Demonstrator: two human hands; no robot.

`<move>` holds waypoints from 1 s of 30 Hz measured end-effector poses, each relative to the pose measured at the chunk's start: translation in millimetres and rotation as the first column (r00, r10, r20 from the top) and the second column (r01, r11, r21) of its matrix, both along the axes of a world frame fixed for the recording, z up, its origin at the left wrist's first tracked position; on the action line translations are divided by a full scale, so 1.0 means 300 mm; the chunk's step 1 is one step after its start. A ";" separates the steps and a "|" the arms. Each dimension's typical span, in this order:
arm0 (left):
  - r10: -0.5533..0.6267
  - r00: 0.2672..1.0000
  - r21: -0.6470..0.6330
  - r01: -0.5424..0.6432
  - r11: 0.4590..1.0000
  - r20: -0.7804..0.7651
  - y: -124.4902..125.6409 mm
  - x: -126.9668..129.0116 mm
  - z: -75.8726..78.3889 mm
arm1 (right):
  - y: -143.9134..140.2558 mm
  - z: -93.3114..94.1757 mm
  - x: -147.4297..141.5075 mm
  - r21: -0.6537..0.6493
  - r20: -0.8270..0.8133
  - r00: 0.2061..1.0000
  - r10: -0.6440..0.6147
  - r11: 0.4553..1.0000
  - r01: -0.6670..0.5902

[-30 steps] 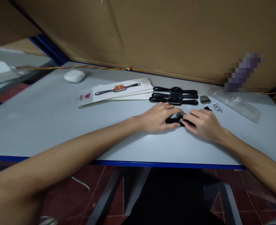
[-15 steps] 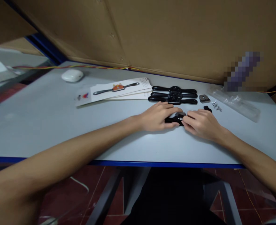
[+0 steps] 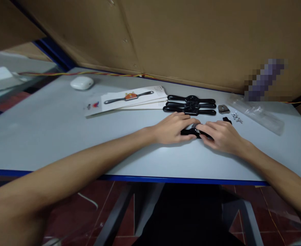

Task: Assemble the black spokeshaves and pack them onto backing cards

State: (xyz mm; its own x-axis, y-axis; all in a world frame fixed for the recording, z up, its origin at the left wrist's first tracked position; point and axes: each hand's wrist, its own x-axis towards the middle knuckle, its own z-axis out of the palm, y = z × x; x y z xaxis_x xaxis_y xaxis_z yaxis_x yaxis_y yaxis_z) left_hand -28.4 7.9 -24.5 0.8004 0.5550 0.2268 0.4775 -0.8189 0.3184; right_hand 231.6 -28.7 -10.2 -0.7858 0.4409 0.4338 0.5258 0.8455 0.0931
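A black spokeshave [image 3: 191, 132] lies low over the front part of the table, between my two hands. My left hand [image 3: 172, 128] is closed around its left handle, thumb along the near edge. My right hand [image 3: 217, 134] is closed at its right side, with the fingertips at the small silver screw [image 3: 197, 131] and the grey blade [image 3: 194, 126] in the middle. The right fingers partly cover the right handle. Just beyond my hands, several black spokeshave bodies [image 3: 191, 99] are lined up one behind another.
To the right are loose metal blades [image 3: 223, 109], small silver screws [image 3: 237, 118], a black piece [image 3: 227, 120] and clear plastic packaging [image 3: 263, 116]. Printed cards [image 3: 137, 99] lie left of the spokeshave bodies. A white rounded case [image 3: 81, 83] sits farther left. A cardboard wall [image 3: 191, 44] closes off the back.
My right fingertips have shifted slightly left and forward from the screw toward the blade, and more of the right handle shows. My left hand keeps its hold. The view has moved slightly.
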 end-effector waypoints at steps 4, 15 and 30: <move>-0.006 1.000 -0.021 0.006 1.000 0.022 -0.001 0.001 0.005 | 0.003 0.015 0.007 -0.034 0.041 0.999 0.036 0.999 -0.035; 0.013 0.990 -0.093 0.000 0.996 0.141 -0.004 0.008 0.006 | 0.017 0.007 0.020 -0.082 -0.001 0.999 0.045 0.996 -0.045; -0.007 0.995 -0.059 0.013 0.998 0.099 -0.004 0.009 0.009 | 0.024 -0.013 0.009 0.004 -0.125 0.992 0.006 1.000 -0.006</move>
